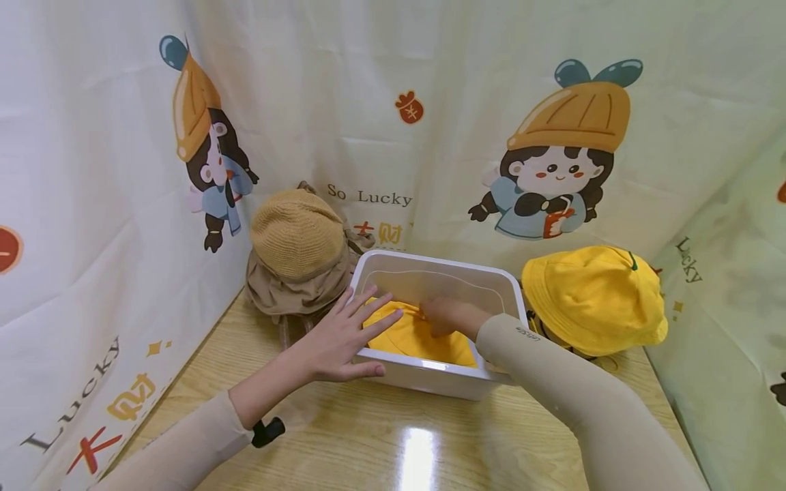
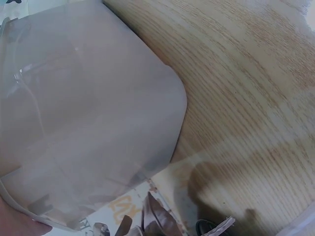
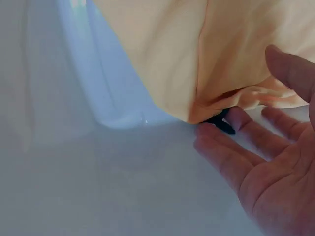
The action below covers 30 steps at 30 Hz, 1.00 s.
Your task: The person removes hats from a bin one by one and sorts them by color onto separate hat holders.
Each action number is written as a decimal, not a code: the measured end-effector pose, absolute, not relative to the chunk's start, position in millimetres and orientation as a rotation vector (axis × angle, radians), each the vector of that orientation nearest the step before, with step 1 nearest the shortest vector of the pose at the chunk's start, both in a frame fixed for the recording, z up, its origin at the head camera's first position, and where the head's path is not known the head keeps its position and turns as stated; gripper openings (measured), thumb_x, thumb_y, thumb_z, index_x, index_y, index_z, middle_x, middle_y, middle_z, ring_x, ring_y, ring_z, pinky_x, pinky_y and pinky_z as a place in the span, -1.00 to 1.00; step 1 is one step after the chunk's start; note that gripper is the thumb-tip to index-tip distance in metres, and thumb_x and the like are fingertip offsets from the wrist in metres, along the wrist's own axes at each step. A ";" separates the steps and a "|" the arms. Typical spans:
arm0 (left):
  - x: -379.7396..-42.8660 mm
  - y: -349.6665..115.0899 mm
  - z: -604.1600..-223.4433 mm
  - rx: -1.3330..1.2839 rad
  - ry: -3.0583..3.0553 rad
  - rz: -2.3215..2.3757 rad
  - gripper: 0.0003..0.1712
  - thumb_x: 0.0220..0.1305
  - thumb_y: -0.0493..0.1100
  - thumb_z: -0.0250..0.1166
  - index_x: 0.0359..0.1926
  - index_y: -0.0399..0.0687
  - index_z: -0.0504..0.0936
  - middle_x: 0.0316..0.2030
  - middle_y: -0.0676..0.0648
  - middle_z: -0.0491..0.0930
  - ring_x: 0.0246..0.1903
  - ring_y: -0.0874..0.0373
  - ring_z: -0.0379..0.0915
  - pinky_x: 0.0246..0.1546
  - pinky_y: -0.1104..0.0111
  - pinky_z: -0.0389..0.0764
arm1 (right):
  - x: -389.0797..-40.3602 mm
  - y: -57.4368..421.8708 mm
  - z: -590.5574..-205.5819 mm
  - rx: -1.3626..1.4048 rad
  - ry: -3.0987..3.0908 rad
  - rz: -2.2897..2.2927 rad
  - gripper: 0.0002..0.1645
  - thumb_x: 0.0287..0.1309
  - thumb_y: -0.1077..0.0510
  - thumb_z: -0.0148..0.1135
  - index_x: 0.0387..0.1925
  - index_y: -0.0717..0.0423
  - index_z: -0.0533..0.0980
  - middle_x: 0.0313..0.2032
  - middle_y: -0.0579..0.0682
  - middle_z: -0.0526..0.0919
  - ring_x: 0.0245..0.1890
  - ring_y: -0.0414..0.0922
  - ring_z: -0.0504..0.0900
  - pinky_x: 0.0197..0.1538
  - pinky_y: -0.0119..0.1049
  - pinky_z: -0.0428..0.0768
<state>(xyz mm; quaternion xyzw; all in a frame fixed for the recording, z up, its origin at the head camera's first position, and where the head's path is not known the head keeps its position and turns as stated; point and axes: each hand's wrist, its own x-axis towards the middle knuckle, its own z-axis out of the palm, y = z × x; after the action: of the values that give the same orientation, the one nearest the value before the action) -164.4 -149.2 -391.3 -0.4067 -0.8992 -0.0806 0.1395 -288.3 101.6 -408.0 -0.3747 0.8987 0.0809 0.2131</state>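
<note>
A white plastic bin stands on the table with a yellow cloth hat lying inside it. My right hand reaches down into the bin onto the hat. In the right wrist view its fingers touch the cloth beside a small dark green stem, while the thumb stays apart from them. Over the bin's left front rim, my left hand has its fingers spread and holds nothing. The left wrist view mostly shows the bin's outer wall, with part of that hand at the lower left corner.
Left of the bin, a tan knit hat sits atop a brown backpack-like fabric item. To its right is another yellow bucket hat with a green stem. Printed curtains enclose the wooden table at the back and sides.
</note>
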 end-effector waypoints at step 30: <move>-165.8 -148.0 -392.4 -1.169 -2.587 -0.244 0.00 0.31 0.62 -0.35 0.58 0.20 0.08 0.58 -0.08 -0.07 0.54 -0.15 -0.15 0.41 -0.29 -0.03 | -291.3 119.7 -390.4 -0.986 2.689 -0.016 -0.68 0.04 0.24 0.41 -0.11 -0.01 0.65 -0.35 -0.07 0.63 -0.34 -0.06 0.53 -0.17 -0.15 0.59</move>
<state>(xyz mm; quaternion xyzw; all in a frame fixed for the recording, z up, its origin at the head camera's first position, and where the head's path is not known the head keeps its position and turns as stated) -165.8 -148.0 -392.4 -0.4059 -0.8982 -0.0846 0.1458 -291.3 119.7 -390.4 -0.3409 0.9298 -0.0056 0.1383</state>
